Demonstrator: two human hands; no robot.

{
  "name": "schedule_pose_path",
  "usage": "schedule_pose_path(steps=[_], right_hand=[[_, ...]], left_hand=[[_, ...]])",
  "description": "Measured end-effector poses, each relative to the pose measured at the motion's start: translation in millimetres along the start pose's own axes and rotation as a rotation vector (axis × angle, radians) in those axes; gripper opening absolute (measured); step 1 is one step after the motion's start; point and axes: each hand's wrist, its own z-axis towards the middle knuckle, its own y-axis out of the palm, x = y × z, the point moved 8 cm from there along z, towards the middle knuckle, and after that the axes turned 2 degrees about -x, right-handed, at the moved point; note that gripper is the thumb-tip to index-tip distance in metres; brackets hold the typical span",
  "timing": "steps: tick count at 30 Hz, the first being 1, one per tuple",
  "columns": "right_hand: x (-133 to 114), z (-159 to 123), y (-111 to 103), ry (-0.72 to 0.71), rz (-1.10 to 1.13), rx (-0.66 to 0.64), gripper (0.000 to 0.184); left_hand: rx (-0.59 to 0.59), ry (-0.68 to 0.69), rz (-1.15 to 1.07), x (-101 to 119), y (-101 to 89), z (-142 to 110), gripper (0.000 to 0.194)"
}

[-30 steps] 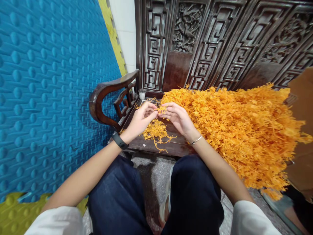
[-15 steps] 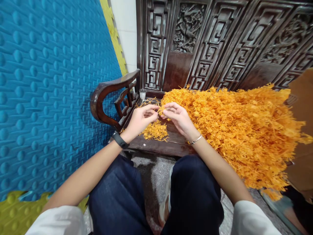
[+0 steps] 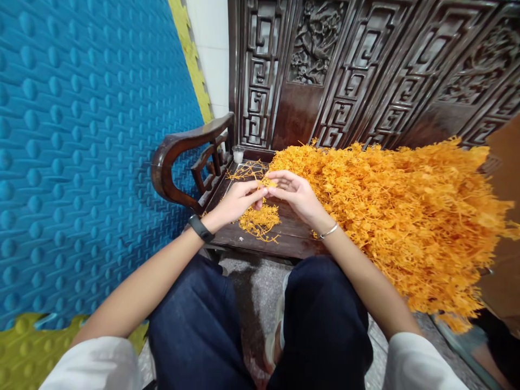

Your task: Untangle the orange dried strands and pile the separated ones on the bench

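Observation:
My left hand (image 3: 242,200) and my right hand (image 3: 293,193) meet above a dark wooden bench seat (image 3: 284,246), their fingertips pinching one small orange plastic flower piece (image 3: 267,183) between them. Its exact shape is partly covered by my fingers. Below my hands lies a small pile of orange pieces (image 3: 260,218). Thin orange stems (image 3: 247,171) are scattered behind my left hand. A large heap of orange artificial flowers (image 3: 390,216) covers the bench to the right, close beside my right hand.
A small clear cup (image 3: 238,154) stands at the bench's back left corner. The curved wooden armrest (image 3: 162,168) rises at left, before a blue foam mat (image 3: 81,162). A carved backrest (image 3: 300,119) closes the rear. Cardboard (image 3: 504,271) shows at far right.
My fingertips have drawn closer together around the orange piece, and my left thumb now reaches to my right fingers. The small pile below looks slightly more spread toward the front.

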Motion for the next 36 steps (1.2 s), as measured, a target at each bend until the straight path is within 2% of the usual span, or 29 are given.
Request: schedule_pose_path(steps=[4,7,17,19,23,25,27,29,30,32,34,36], right_hand=[[3,0,1,0.042,0.010,-0.013,0.030],[5,1,1,0.051,0.018,-0.005,0.027],[1,4,-11,-0.062,-0.092,0.129,0.021],[-2,2,-9,-0.078,-0.087,0.142,0.021],[-6,3,-10,-0.134,-0.076,0.170,0.027],[-3,6,-25,-0.149,-0.099,0.256,0.028],[6,6,-57,-0.121,-0.106,0.441,0.025],[22,2,-91,-0.028,-0.069,0.634,0.021],[29,0,-101,0.010,-0.059,0.665,0.020],[41,3,-107,0.074,-0.066,0.589,0.020],[48,6,-98,0.096,-0.126,0.439,0.025],[53,9,-84,0.098,-0.214,0.311,0.028]], left_hand=[[0.057,0.001,-0.083,-1,-5.1,1,0.035],[0.105,0.006,-0.036,0,-7.6,1,0.033],[0.129,-0.055,0.087,7,-6.2,-3,0.032],[0.158,0.015,0.210,15,-6.5,-4,0.033],[0.207,0.263,0.576,42,3.0,-12,0.033],[0.232,0.360,0.661,55,7.3,-20,0.031],[0.287,0.443,0.682,70,5.3,-31,0.031],[0.365,0.480,0.654,80,-4.7,-40,0.030],[0.407,0.455,0.615,79,-13.1,-41,0.030],[0.421,0.281,0.488,60,-30.6,-34,0.030],[0.366,0.072,0.338,26,-41.8,-21,0.032],[0.322,-0.065,0.239,-6,-47.9,-9,0.031]])
